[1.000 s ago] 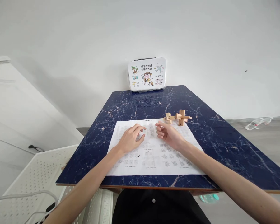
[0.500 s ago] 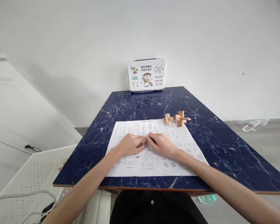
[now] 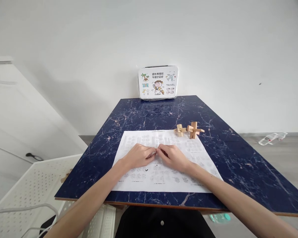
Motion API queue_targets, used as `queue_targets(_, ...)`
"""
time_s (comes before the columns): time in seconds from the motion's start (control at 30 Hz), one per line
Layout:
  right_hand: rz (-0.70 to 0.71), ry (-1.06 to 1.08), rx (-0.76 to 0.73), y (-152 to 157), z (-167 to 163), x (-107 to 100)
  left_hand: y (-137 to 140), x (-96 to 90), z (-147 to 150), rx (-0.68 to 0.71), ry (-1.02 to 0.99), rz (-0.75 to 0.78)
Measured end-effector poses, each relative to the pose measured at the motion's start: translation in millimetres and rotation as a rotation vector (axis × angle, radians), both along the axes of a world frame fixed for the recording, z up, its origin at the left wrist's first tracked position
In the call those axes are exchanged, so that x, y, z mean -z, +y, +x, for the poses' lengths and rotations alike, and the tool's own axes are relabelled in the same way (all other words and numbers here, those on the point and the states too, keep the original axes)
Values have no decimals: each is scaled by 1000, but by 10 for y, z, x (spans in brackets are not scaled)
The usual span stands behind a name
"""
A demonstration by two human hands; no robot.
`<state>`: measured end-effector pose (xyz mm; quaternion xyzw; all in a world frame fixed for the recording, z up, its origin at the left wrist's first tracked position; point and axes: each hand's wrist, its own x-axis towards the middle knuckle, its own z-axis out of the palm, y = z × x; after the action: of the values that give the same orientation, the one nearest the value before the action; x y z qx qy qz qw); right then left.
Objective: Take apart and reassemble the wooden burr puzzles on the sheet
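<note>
From the head view, looks down on a printed white sheet (image 3: 159, 177) in the lower middle of the frame, spread on a dark blue marbled table (image 3: 129, 115). Shows the left hand (image 3: 141, 154) and the right hand (image 3: 172, 157) over the middle of the sheet, with fingers curled and fingertips brought together near the centre of the frame (cannot tell whether pinching a bit of paper or nothing). Just beyond the right hand, at the sheet's upper right corner, shows a smaller wooden interlocking piece (image 3: 180, 130) and, immediately to its right, a larger wooden cross-shaped piece (image 3: 194, 130) (too close together to tell touching from apart). At the top centre, shows a white cartoon-printed case (image 3: 158, 83) upright at the table's far edge, near the wall (image 3: 89, 49). At the far right, shows a clear bottle (image 3: 268, 139) on the floor (image 3: 293, 155); at the lower left, a white perforated surface (image 3: 37, 181) with a pale cable (image 3: 24, 208) across it.
</note>
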<state>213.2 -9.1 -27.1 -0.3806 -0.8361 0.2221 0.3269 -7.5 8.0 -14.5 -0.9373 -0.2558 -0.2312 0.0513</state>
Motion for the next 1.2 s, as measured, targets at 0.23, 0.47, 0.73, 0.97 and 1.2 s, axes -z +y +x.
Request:
queue_targets(0.23, -14, -10, -12, -3, 11, -10, -7, -14, 3, 16, -10, -3)
queue_targets(0.47, -26, -24, -22, -3, 27, -28, -21, -16, 9, 12, -6, 1)
queue_targets(0.73, -56, -20, -34, 4, 35, -15, -14, -9, 4, 15, -7, -12)
queue_targets(0.97, -14, -31, -52, 36, 84, -26, -2, -1, 14, 10, -2, -11)
queue_targets(1.2, 63, 21, 74, 145, 232, -55, -3, -11, 18, 13, -10, -91)
